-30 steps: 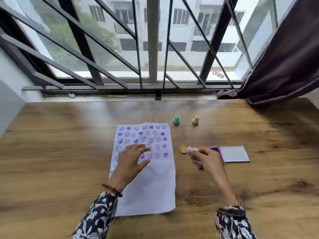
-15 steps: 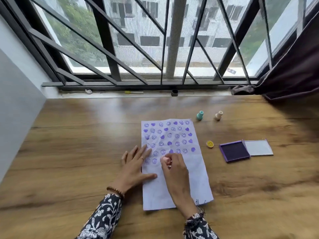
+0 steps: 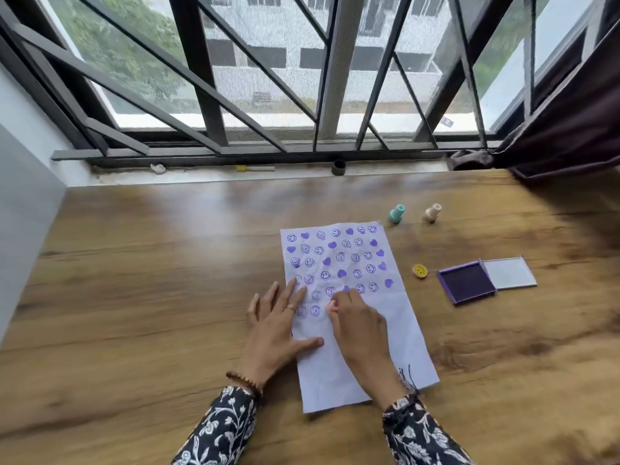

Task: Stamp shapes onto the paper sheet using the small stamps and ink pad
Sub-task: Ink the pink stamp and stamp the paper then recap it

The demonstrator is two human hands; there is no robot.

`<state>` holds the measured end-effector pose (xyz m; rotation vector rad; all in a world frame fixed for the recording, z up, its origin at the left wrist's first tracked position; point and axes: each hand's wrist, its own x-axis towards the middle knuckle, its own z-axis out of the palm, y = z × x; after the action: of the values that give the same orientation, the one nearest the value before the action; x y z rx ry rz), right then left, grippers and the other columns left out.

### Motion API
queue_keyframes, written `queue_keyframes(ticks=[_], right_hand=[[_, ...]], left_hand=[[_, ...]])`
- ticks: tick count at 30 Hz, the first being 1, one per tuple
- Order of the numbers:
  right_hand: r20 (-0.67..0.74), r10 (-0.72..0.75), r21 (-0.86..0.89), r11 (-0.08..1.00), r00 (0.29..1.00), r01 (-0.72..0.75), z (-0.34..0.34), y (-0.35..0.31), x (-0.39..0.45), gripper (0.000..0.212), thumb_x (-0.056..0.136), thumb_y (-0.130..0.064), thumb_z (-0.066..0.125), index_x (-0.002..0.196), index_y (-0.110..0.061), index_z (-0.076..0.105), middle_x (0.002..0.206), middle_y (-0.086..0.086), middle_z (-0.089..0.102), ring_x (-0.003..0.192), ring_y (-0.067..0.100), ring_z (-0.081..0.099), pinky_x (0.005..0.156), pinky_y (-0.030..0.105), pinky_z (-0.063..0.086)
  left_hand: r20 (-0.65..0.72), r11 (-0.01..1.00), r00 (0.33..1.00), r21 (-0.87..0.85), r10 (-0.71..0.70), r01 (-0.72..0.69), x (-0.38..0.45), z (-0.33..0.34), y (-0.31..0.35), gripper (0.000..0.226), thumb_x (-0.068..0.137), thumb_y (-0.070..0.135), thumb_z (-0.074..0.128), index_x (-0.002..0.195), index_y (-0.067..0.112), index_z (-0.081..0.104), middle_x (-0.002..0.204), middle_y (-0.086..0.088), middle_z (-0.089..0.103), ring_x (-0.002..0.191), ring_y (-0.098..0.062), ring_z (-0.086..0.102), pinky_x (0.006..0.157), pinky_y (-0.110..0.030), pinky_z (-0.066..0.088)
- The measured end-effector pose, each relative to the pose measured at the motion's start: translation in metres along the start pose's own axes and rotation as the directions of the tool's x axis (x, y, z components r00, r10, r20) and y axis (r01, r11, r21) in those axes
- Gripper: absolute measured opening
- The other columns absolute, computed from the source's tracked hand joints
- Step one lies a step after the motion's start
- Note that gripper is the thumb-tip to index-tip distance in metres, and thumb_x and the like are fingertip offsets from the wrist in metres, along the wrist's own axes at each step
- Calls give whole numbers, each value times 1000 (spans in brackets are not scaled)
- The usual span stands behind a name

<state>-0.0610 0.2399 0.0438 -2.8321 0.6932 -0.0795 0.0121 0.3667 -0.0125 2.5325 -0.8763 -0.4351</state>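
The paper point(image 3: 355, 317) lies flat on the wooden desk point(image 3: 151, 297), its upper half filled with rows of purple smileys and hearts. The right hand point(image 3: 360, 325) is over the sheet's middle, its fingers point(image 3: 335, 302) pinched closed on a small pinkish stamp point(image 3: 332, 305) pressed down at the lowest printed row. The left hand point(image 3: 276, 325) lies flat with fingers spread open, holding down the paper's left edge, thumb on the sheet. Right of the paper lies a yellow stamp point(image 3: 419, 271) on its side, and beyond it the open purple ink pad point(image 3: 466, 285) with its lid point(image 3: 510, 272) folded out to the right. A teal stamp point(image 3: 397, 214) and a beige stamp point(image 3: 432, 213) stand near the sheet's top right corner.
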Motion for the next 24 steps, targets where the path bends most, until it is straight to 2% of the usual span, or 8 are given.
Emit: queue_keyframes(ticks=[4,8,11,12,14,17,21,24], right_hand=[[151,-77,-54,995,986,85,-7,4,21,18,90,-21,43,98,-11,56,104,9,61,93,32,62,72,34,45],[254,-112,-38,991,961,125,-13,2,36,10,81,-9,46,76,-8,54,94,18,64,90,37,61,67,34,41],[326,-28,226,973,945,-49,-20,14,46,17,73,-14,57,69,2,57,85,21,69,80,37,63,64,37,48],[360,20,403,898,933,-175,-24,21,47,18,71,-15,63,71,3,63,83,21,70,75,34,65,66,37,53],[424,101,699,596,900,-396,-33,39,43,15,71,-14,72,77,-1,70,82,17,72,66,23,65,63,29,57],[454,153,840,254,878,-479,-44,74,33,7,73,-13,73,79,-10,73,77,6,71,64,10,63,59,15,54],[439,264,861,149,859,-486,-59,126,30,6,78,-13,69,81,-11,74,77,0,74,67,9,66,62,15,56],[429,294,867,130,854,-480,-66,160,33,11,80,-13,67,88,-7,73,84,-2,75,75,8,69,64,14,56]], left_hand=[[8,1000,1000,2,-4,4,0,-1,0,94,65,69,56,140,42,8,146,26,-9,142,-12,-4,105,-31,-17],[22,1000,1000,-18,-19,20,-1,-3,1,93,65,68,58,140,42,9,154,20,1,142,-12,-4,105,-30,-17],[42,999,999,-31,-31,32,-1,-5,3,94,65,66,61,141,42,10,155,20,0,142,-12,-5,108,-34,-15],[59,998,998,-41,-34,36,-1,-7,3,95,65,65,62,141,42,9,155,19,-1,143,-12,-6,110,-38,-13],[96,997,994,-61,-45,51,-2,-11,6,97,64,65,62,141,41,8,155,18,-2,143,-12,-8,113,-44,-11],[80,997,995,-40,-63,66,0,-24,18,94,66,65,62,141,39,12,155,16,3,143,-15,-7,113,-50,-7],[4,995,995,2,99,-99,27,-37,63,65,76,48,64,133,33,38,146,10,36,138,-16,24,113,-42,15],[3,964,971,-115,241,-239,57,-28,114,40,83,30,62,121,22,54,129,2,57,119,-19,50,100,-37,37]])
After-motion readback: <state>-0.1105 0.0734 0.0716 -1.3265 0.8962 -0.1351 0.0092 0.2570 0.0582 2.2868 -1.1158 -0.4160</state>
